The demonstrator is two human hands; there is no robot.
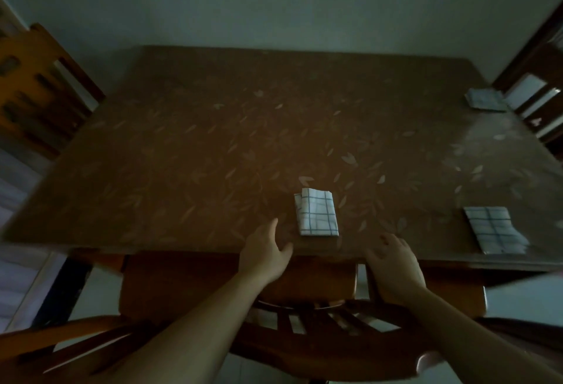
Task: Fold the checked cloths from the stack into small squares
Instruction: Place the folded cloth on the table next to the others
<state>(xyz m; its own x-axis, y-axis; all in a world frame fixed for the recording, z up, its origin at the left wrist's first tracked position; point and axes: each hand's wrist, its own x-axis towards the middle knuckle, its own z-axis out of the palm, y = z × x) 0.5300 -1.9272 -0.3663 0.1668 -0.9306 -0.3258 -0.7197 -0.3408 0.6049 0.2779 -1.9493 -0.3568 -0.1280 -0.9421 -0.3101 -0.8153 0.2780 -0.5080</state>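
Cloths, checked white and blue: three lots on the brown leaf-patterned surface (213, 140). One folded cloth (316, 212) lies alone near the 6 o'clock edge, a small rectangle with a narrow flap showing along its left side. One stack (495, 230) sits at about 4 o'clock, close to the near edge, its layers slightly fanned; the number of cloths in it cannot be told. One far pile (484, 99) sits at 2 o'clock, right at the edge, blurred and uncounted. Hands: two, both empty. Left hand (265, 254) is at the near edge, just at 7 o'clock of the folded cloth, apart from it, fingers straight and together with the thumb spread out. Right hand (394, 265) is at the near edge at 5 o'clock of the folded cloth, palm down, fingers loosely spread, holding nothing. Chairs: three visible, one (213, 332) under the near edge below the arms, one (39, 88) at 10 o'clock, one (539, 79) at 2 o'clock. Open room: the whole left half and centre of the surface carry nothing. Containers: none seen.
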